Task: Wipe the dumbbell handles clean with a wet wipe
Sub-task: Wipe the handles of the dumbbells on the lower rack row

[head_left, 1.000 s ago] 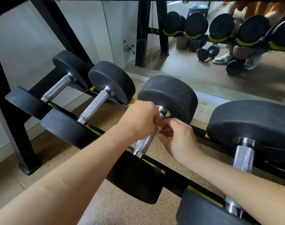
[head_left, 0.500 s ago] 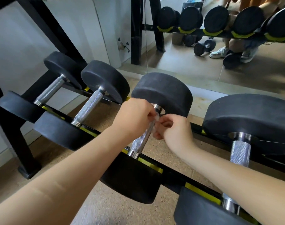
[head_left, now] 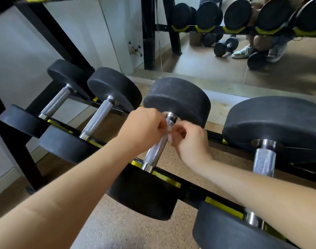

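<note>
both hands meet at the top end of the third handle (head_left: 156,150), just below its far head (head_left: 177,99). the left hand (head_left: 144,128) and right hand (head_left: 191,142) are each curled, fingertips pinching a small white wipe (head_left: 169,129) held against the steel there. the fingers hide most of the wipe, so i cannot tell whether it wraps the bar. this handle looks to be at the start of its wiping: the knurled stretch from the hands down to the near head (head_left: 144,193) is bare. nothing shows whether the first handle (head_left: 54,103) and second handle (head_left: 97,119), to the left, are done, as no damp sheen can be made out. the fourth handle (head_left: 264,159), to the right, has no hand on it. for room, the third handle is hemmed in by its two heads, so strokes can run only along the bar between them. the second head (head_left: 115,88) sits close beside the left hand and the fourth head (head_left: 275,126) is near the right hand. there is an open gap beneath the bar down to the floor (head_left: 117,230). the rack rail (head_left: 189,191) crosses under the near end.
</note>
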The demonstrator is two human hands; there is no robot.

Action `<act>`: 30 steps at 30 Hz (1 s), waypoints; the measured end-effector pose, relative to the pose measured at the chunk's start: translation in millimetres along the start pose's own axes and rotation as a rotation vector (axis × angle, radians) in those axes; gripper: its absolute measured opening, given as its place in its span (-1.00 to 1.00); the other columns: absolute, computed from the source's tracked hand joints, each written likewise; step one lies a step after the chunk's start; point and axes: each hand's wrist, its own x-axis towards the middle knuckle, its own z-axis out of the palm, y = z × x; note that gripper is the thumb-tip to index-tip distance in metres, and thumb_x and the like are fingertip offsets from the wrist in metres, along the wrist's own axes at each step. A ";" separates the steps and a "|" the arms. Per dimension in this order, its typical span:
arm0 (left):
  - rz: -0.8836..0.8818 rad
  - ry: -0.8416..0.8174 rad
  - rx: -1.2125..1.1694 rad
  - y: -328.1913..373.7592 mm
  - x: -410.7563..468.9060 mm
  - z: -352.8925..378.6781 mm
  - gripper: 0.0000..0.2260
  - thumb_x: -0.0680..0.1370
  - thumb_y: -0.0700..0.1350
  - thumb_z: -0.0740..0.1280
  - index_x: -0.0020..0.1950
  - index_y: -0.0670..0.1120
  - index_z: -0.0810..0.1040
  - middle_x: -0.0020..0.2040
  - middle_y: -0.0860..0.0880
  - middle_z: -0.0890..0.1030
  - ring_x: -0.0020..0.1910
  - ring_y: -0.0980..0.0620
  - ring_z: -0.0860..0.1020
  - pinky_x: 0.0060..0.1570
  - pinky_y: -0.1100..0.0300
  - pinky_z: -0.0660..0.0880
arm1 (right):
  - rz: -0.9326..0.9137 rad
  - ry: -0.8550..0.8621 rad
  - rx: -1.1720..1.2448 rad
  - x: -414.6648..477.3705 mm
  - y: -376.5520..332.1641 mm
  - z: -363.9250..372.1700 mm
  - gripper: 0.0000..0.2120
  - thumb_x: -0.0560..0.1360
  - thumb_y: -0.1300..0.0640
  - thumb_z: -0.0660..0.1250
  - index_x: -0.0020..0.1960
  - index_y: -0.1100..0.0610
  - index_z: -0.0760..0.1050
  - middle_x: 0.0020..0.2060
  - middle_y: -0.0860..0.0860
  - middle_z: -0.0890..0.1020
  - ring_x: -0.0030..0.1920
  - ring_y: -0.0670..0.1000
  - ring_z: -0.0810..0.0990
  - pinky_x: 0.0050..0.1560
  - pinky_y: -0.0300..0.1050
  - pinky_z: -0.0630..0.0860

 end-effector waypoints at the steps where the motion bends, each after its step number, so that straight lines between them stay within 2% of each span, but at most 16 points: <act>1: -0.008 0.018 -0.022 0.5 1.8 -0.2 -0.84 0.56 -0.02 0.32 -0.09 -0.01 0.68 -0.17 0.03 0.65 -0.23 0.05 0.49 -0.23 0.21 0.34 | 0.006 0.048 -0.009 4.2 1.6 0.1 -0.94 0.55 0.11 0.33 -0.10 0.04 0.57 -0.29 -0.09 0.62 -0.23 -0.07 0.60 -0.29 -0.24 0.49; 4: -0.029 0.027 -0.072 3.2 2.0 -1.2 -0.86 0.54 -0.09 0.31 -0.10 -0.02 0.67 -0.17 0.00 0.65 -0.18 -0.01 0.54 -0.18 0.14 0.43 | -0.025 -0.001 -0.023 -3.8 2.7 3.4 -0.92 0.56 0.09 0.30 -0.10 0.04 0.51 -0.27 -0.08 0.60 -0.23 -0.04 0.59 -0.25 -0.12 0.54; 6: -0.006 0.006 -0.033 0.3 -5.0 0.7 -0.88 0.52 -0.10 0.32 -0.13 -0.02 0.65 -0.19 0.01 0.64 -0.18 -0.02 0.55 -0.16 0.12 0.46 | -0.125 -0.076 -0.073 -10.3 1.1 3.1 -0.94 0.55 0.09 0.32 -0.08 0.06 0.50 -0.27 -0.06 0.59 -0.25 -0.02 0.58 -0.26 -0.15 0.48; 10: -0.068 0.069 -0.129 -8.5 -6.7 6.5 -0.91 0.52 -0.07 0.37 -0.14 -0.01 0.65 -0.22 0.06 0.64 -0.19 0.02 0.57 -0.13 0.10 0.51 | -0.226 0.102 -0.113 14.1 -2.9 2.9 -0.90 0.55 0.17 0.31 -0.13 0.14 0.54 -0.34 -0.04 0.59 -0.32 0.02 0.54 -0.33 -0.12 0.44; 13: -0.124 0.128 -0.201 -7.4 4.6 10.3 -0.90 0.54 -0.05 0.37 -0.08 0.01 0.69 -0.17 0.04 0.66 -0.17 0.03 0.58 -0.11 0.10 0.53 | -0.248 0.109 -0.146 13.5 -6.4 2.3 -0.89 0.57 0.16 0.30 -0.06 0.18 0.56 -0.32 -0.01 0.59 -0.31 0.02 0.53 -0.30 -0.15 0.39; 17: -0.258 0.040 -0.237 -4.3 19.4 12.6 -0.83 0.55 -0.14 0.31 -0.04 0.02 0.70 -0.14 -0.01 0.66 -0.14 -0.02 0.60 -0.12 0.13 0.53 | -0.388 0.099 -0.312 12.7 -6.8 -4.4 -0.90 0.57 0.22 0.30 -0.07 0.24 0.55 -0.29 0.15 0.64 -0.31 0.20 0.61 -0.35 -0.06 0.48; 19: -0.336 -0.021 -0.342 -4.5 25.4 8.1 -0.81 0.52 -0.19 0.30 -0.11 0.01 0.69 -0.19 -0.04 0.65 -0.14 -0.05 0.62 -0.08 0.09 0.57 | -0.481 0.033 -0.418 14.8 -8.3 -6.8 -0.92 0.56 0.26 0.29 -0.06 0.25 0.54 -0.28 0.17 0.60 -0.31 0.24 0.58 -0.39 0.00 0.49; 21: -0.333 -0.089 -0.405 -6.5 25.9 6.2 -0.82 0.53 -0.18 0.29 -0.21 -0.01 0.62 -0.20 -0.06 0.64 -0.12 -0.07 0.61 -0.05 0.07 0.57 | -0.539 -0.080 -0.487 12.1 -6.3 -11.2 -0.93 0.53 0.32 0.30 -0.01 0.27 0.55 -0.21 0.15 0.53 -0.27 0.21 0.54 -0.36 0.01 0.48; 23: -0.289 -0.155 -0.457 -3.7 21.7 6.3 -0.80 0.59 -0.03 0.25 -0.12 -0.09 0.60 -0.14 -0.06 0.64 -0.09 -0.06 0.60 -0.01 0.02 0.55 | -0.516 -0.141 -0.478 7.7 -0.7 -16.0 -0.86 0.50 0.37 0.29 0.02 0.26 0.55 -0.15 0.12 0.47 -0.24 0.17 0.50 -0.33 -0.01 0.44; 25: -0.253 -0.208 -0.422 3.5 19.2 10.7 -0.66 0.62 0.11 0.18 0.00 -0.12 0.59 -0.11 -0.08 0.65 -0.10 -0.06 0.60 0.00 0.00 0.54 | -0.394 -0.117 -0.343 2.6 4.4 -19.9 -0.78 0.52 0.36 0.26 0.11 0.21 0.58 -0.13 0.06 0.48 -0.20 0.12 0.50 -0.27 -0.02 0.46; 28: -0.222 -0.261 -0.239 12.6 24.9 17.0 -0.65 0.68 0.02 0.07 0.13 -0.17 0.54 -0.01 -0.17 0.62 -0.02 -0.14 0.58 0.03 -0.01 0.52 | -0.138 -0.053 -0.107 -6.6 2.8 -29.7 -0.70 0.57 0.31 0.23 0.22 0.11 0.59 -0.09 -0.02 0.60 -0.10 -0.02 0.57 -0.08 -0.20 0.48; 30: -0.286 -0.320 -0.352 10.1 28.8 18.2 -0.66 0.68 0.02 0.06 0.25 -0.15 0.49 0.09 -0.17 0.59 0.07 -0.13 0.56 0.10 0.02 0.49 | 0.014 -0.089 -0.074 -8.0 2.8 -39.2 -0.73 0.57 0.26 0.25 0.18 0.06 0.62 -0.06 -0.06 0.65 -0.07 -0.07 0.61 0.02 -0.23 0.52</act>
